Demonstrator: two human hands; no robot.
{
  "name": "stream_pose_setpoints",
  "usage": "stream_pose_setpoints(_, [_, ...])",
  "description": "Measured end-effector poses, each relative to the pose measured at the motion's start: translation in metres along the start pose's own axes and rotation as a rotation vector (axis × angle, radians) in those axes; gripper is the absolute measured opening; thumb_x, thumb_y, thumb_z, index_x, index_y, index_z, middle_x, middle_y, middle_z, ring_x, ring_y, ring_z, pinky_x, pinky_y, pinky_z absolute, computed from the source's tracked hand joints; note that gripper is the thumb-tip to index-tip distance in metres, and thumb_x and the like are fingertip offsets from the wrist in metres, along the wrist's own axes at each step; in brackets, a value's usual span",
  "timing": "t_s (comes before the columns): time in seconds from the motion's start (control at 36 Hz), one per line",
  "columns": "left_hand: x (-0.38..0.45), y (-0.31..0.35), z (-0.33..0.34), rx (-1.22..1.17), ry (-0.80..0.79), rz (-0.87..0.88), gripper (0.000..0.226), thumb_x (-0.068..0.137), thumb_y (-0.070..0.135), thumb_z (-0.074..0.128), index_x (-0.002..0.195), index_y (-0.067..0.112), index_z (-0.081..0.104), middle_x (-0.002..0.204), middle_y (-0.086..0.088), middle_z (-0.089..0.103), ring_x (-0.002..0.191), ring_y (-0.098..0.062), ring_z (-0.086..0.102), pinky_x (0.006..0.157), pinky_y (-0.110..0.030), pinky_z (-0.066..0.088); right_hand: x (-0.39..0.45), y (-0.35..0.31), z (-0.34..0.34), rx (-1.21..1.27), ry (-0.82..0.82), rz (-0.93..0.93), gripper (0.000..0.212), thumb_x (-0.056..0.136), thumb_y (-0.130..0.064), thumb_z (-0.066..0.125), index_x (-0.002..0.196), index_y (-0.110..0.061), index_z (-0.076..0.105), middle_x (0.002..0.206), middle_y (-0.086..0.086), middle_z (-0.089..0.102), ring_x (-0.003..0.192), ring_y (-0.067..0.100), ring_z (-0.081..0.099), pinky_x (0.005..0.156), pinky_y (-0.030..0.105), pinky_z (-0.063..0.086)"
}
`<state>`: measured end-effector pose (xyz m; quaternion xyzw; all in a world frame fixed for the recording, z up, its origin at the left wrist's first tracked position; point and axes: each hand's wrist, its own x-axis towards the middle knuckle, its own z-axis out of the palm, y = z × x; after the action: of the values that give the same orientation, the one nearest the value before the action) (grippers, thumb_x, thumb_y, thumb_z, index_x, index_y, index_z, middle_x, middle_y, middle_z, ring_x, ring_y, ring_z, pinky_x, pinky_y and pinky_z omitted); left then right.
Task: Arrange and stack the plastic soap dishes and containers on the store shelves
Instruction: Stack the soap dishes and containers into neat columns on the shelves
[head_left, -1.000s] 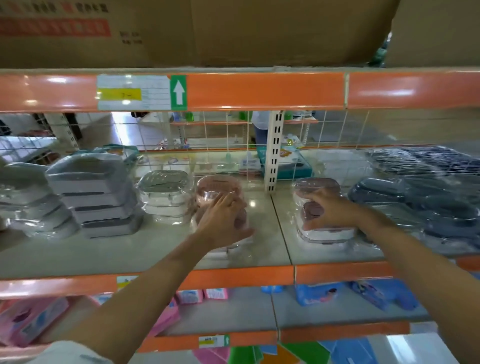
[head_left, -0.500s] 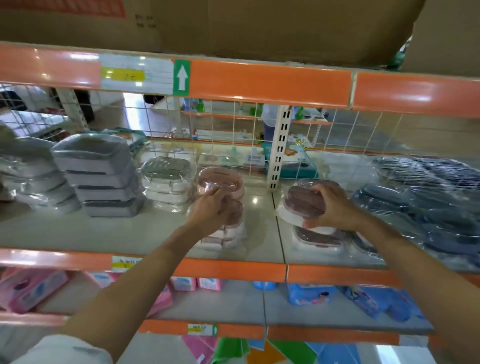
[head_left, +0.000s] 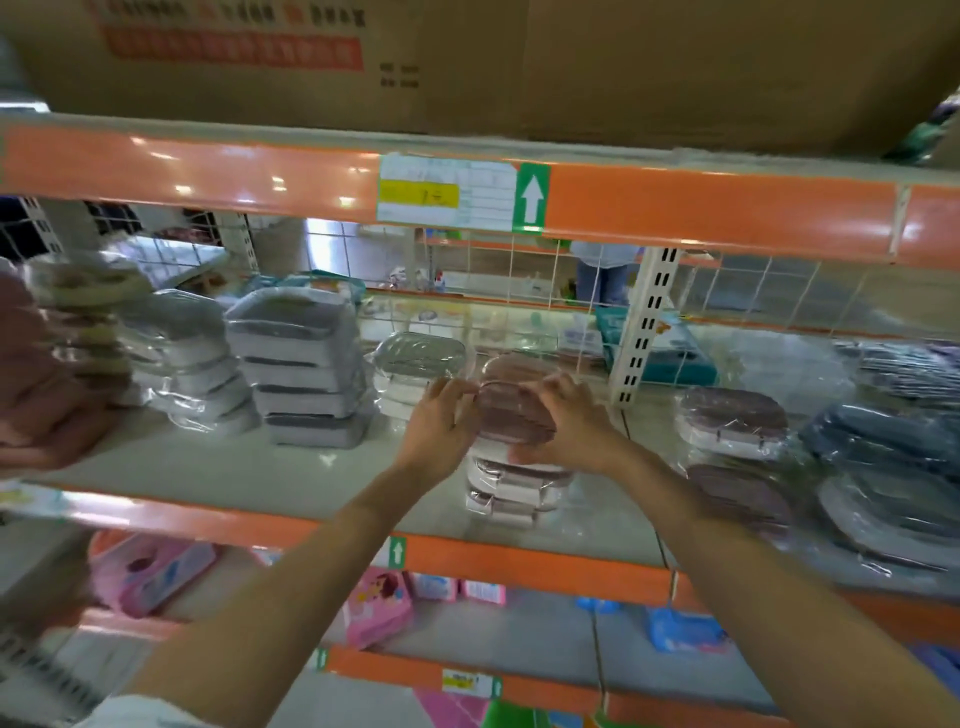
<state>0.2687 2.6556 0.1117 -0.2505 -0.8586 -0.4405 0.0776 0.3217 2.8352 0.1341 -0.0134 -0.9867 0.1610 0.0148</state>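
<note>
A brown-lidded soap dish (head_left: 511, 415) in clear wrap sits atop a stack of like dishes (head_left: 514, 491) at the middle of the shelf (head_left: 218, 467). My left hand (head_left: 439, 423) grips its left end and my right hand (head_left: 566, 428) grips its right end. Two more brown-lidded dishes (head_left: 732, 423) lie to the right. Behind the stack stands a pile of clear-lidded dishes (head_left: 418, 364).
Grey lidded containers (head_left: 306, 364) are stacked at the left, with wrapped pale dishes (head_left: 182, 358) beyond them. Dark blue-grey dishes (head_left: 893, 467) fill the right end. A white upright post (head_left: 644, 332) and wire mesh back the shelf. A cardboard box (head_left: 467, 62) sits above; pink packs (head_left: 150, 577) lie below.
My right hand has carried a brown-lidded dish from the right pile leftward onto the middle stack. Both hands now hold it there. The view has swung left.
</note>
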Motion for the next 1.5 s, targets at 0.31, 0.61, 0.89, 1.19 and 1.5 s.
stream_pose_setpoints(0.31, [0.008,0.047,0.018,0.261,-0.053,0.343,0.04,0.082,0.009,0.057,0.122,0.011,0.061,0.127,-0.006,0.055,0.121,-0.027,0.047,0.101,-0.041,0.04,-0.01,0.001,0.0,0.127,0.089,0.013,0.103,0.067,-0.043,0.082,0.145,-0.015,0.021,0.146,0.005,0.028,0.133,0.026,0.03,0.108,0.044,0.032])
stream_pose_setpoints(0.61, [0.003,0.046,0.052,0.415,0.11,0.397,0.022,0.084,0.024,0.052,0.087,0.012,0.07,0.095,-0.004,0.07,0.084,-0.029,0.066,0.06,-0.03,0.048,-0.05,0.068,-0.027,0.3,0.006,0.02,0.092,0.078,-0.043,0.074,0.148,-0.021,0.02,0.154,-0.002,0.023,0.142,0.006,0.022,0.112,0.021,0.019])
stream_pose_setpoints(0.89, [-0.004,0.057,0.066,0.452,0.301,0.361,0.032,0.08,0.024,0.04,0.073,0.009,0.068,0.076,-0.007,0.069,0.07,-0.028,0.066,0.055,-0.028,0.048,-0.067,0.2,-0.049,-0.017,0.05,0.277,0.085,0.083,-0.044,0.068,0.148,-0.012,0.024,0.155,0.01,0.019,0.141,0.029,0.019,0.115,0.042,0.024])
stream_pose_setpoints(1.19, [0.0,0.067,0.076,0.472,0.338,0.135,0.025,0.076,0.01,0.045,0.076,0.007,0.07,0.084,-0.008,0.071,0.06,-0.031,0.063,0.05,-0.024,0.035,-0.06,0.24,-0.057,-0.245,-0.015,0.278,0.083,0.083,-0.056,0.06,0.149,-0.024,0.022,0.151,0.014,0.015,0.137,0.036,0.017,0.111,0.048,0.024])
stream_pose_setpoints(1.5, [-0.016,0.06,0.086,0.455,0.452,0.119,0.04,0.078,0.02,0.036,0.087,0.012,0.075,0.096,-0.003,0.073,0.099,-0.017,0.055,0.087,-0.03,0.029,-0.062,0.248,-0.07,-0.098,-0.078,0.167,0.07,0.078,-0.041,0.068,0.134,-0.017,0.036,0.138,0.013,0.031,0.13,0.033,0.029,0.105,0.037,0.033])
